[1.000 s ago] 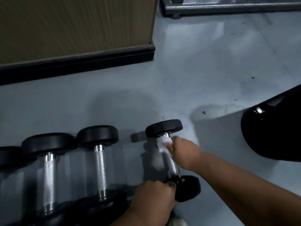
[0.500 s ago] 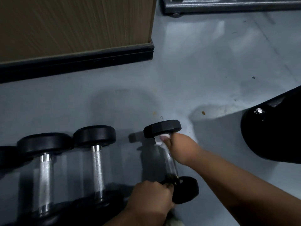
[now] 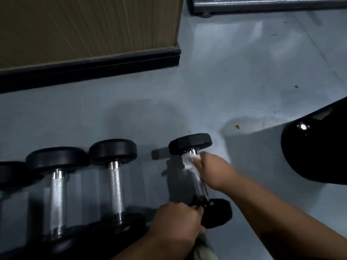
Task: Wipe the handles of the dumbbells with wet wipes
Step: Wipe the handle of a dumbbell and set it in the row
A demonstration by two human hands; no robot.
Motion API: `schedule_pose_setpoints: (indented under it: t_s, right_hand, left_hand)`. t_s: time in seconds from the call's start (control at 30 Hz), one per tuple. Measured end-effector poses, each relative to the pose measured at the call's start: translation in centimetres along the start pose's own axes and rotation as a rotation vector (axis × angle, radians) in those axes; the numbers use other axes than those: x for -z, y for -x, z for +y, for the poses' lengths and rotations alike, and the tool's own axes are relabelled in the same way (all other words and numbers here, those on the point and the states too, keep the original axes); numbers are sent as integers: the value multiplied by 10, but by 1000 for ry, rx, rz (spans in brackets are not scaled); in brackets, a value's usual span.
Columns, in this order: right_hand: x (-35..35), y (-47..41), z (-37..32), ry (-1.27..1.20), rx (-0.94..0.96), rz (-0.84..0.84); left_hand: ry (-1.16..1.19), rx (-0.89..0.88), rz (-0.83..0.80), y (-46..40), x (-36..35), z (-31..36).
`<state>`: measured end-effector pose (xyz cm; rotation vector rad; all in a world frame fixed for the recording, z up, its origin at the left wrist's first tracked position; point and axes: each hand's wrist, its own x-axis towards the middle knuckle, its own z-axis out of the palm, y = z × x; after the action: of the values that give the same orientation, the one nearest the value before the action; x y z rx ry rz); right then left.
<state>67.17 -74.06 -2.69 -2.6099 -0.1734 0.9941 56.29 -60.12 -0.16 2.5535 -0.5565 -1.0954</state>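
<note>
floor (image 3: 234, 76): grey-blue, smooth, a bit scuffed, with a couple of small specks.
wooden panel (image 3: 84, 25): far left, brown grain with a black baseboard along the bottom.
black rounded thing (image 3: 315, 152): far right edge, glossy, can't tell what it is.
metal frame (image 3: 262, 3): grey bar along the far top edge.
spare dumbbells (image 3: 114, 181): lined up on the left, round black heads, shiny knurled chrome handles, lying with handles running near to far.
dumbbell (image 3: 190, 143): the one being worked on, right of that row. Faceted black heads, far head tipped up, near head down by the wrists, chrome handle slanting between them.
right hand (image 3: 216, 171): fingers wrapped round the far end of the handle, pressing the wipe on it.
left hand (image 3: 176, 224): curled tight round the near end by the near head.
wet wipe (image 3: 189, 159): white, bunched under the right fingers just below the far head.
</note>
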Motion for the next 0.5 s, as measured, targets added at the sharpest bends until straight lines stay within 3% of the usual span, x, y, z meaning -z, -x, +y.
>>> schedule_pose_setpoints:
  t_s: [0.1,0.33,0.5]
  right_hand:
    - [-1,-7,-6,-35,-36,19]
    - [-11,39,9,8,-46,-243]
    - [-3,35,8,4,-38,-301]
  left_hand:
    - [-11,42,38,4,-2,2]
    - [-4,44,58,9,3,5]
    - [12,41,63,8,3,4]
